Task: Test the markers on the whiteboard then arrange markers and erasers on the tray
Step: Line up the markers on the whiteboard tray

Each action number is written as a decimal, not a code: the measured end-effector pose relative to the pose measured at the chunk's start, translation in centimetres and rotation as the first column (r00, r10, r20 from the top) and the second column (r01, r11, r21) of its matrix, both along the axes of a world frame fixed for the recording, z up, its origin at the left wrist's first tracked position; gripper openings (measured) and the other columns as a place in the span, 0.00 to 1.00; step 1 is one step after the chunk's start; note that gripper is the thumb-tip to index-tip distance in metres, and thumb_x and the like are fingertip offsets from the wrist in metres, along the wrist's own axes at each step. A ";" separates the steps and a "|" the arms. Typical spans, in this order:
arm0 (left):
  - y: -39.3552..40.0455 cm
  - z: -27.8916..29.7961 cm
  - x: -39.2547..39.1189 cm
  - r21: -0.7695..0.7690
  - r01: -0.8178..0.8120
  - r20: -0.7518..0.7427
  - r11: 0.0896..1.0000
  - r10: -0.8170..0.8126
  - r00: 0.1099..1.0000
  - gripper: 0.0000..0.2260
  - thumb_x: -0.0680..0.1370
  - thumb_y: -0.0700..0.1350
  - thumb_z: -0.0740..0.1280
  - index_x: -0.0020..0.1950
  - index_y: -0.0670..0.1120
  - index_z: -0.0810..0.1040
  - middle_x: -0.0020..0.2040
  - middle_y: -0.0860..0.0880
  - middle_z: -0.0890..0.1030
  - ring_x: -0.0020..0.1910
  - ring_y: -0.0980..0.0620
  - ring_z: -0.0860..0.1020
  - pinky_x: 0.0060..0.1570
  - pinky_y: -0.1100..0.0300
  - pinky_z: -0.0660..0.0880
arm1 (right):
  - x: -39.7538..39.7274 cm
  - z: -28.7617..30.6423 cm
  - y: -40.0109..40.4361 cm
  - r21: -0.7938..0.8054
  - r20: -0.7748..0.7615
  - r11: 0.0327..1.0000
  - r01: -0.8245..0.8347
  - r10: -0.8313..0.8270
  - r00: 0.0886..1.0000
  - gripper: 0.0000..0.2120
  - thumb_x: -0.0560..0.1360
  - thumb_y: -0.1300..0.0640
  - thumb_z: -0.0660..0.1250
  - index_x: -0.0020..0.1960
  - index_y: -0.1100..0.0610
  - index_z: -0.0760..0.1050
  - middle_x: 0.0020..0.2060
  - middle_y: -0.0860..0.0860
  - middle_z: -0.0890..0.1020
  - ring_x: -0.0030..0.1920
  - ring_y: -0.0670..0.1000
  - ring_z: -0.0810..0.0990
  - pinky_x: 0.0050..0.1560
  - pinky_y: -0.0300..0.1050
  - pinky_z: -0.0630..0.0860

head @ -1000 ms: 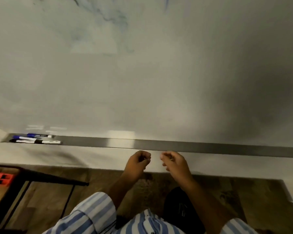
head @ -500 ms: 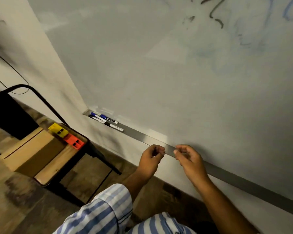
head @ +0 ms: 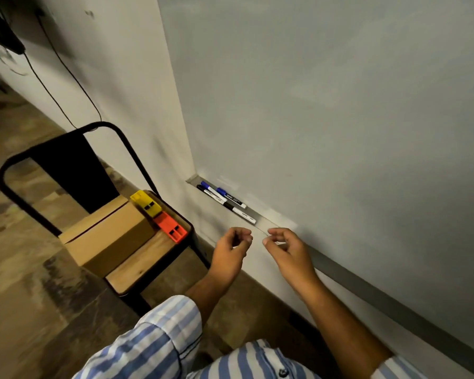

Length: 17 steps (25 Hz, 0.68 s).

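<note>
Four markers [head: 225, 201], two blue-capped and two black-capped, lie end to end in pairs at the left end of the metal tray [head: 367, 283] under the whiteboard [head: 326, 105]. Just beside them, a person's left hand [head: 231, 248] and right hand [head: 289, 251] hover close together in front of the tray, fingers curled loosely and grasping nothing visible. A yellow eraser [head: 145, 207] and an orange eraser [head: 170, 227] sit beside a cardboard box [head: 107, 239] on a chair [head: 148, 261] against the wall

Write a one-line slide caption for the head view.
Empty hands near the tray; markers on its left end, two erasers on a chair.
</note>
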<state>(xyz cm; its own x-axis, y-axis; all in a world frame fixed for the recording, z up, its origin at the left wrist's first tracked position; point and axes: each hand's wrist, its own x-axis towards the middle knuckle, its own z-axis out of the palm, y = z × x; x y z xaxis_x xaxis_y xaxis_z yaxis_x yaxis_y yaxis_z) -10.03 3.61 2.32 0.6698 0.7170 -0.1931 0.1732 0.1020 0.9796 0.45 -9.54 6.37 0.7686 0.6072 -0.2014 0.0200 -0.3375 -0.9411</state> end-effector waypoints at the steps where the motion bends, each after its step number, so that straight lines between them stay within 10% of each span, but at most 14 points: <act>1: 1.5 -0.3 -0.6 -0.012 -0.018 0.006 1.000 0.018 1.000 0.06 0.84 0.42 0.68 0.59 0.51 0.82 0.54 0.47 0.85 0.55 0.48 0.83 0.51 0.55 0.81 | -0.4 -0.1 1.7 0.002 -0.008 1.000 -0.016 0.016 1.000 0.10 0.80 0.50 0.74 0.60 0.44 0.80 0.53 0.42 0.84 0.53 0.44 0.83 0.44 0.32 0.77; 7: 7.6 -1.6 -4.3 -0.021 -0.146 0.012 0.989 0.147 0.989 0.07 0.82 0.34 0.69 0.56 0.45 0.82 0.52 0.44 0.85 0.53 0.49 0.83 0.58 0.56 0.80 | -2.9 -1.0 9.1 -0.007 -0.046 0.994 -0.108 0.108 0.993 0.11 0.80 0.54 0.74 0.61 0.47 0.80 0.53 0.43 0.84 0.53 0.43 0.83 0.43 0.30 0.77; 17: 10.9 -4.6 -4.5 -0.082 -0.355 -0.096 0.931 0.347 0.933 0.08 0.82 0.35 0.68 0.54 0.47 0.81 0.46 0.47 0.83 0.44 0.53 0.80 0.40 0.65 0.75 | -0.9 -3.9 15.6 -0.102 -0.062 0.939 -0.328 0.323 0.944 0.13 0.79 0.54 0.74 0.62 0.49 0.80 0.51 0.45 0.84 0.52 0.44 0.83 0.47 0.35 0.77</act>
<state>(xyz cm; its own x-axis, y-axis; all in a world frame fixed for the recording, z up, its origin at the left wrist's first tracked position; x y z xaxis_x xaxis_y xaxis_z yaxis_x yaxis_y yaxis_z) -14.50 14.47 -2.23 0.3584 0.8790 -0.3144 0.1851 0.2632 0.9468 -0.46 6.08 2.52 0.5219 0.7949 -0.3095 0.1062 -0.4206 -0.9010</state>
